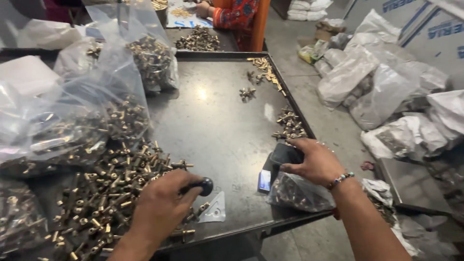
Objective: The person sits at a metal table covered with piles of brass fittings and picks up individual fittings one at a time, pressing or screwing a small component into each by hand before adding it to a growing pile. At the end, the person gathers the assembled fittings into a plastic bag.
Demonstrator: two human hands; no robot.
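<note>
My left hand (162, 205) is closed around a small tool with a round black knob (206, 186), just right of a large loose heap of brass fittings (111, 188) on a dark metal tray table (217, 125). My right hand (314, 162) rests at the tray's right edge, fingers on a dark phone (278, 159), above a small clear bag of fittings (297, 193). A clear triangular plastic piece (215, 210) lies near the front edge.
Big clear bags of brass parts (96, 96) crowd the tray's left side. Small clusters of fittings (290, 125) lie along the right rim. Another person in red (237, 14) sits at the far end. White sacks (382, 82) cover the floor at right.
</note>
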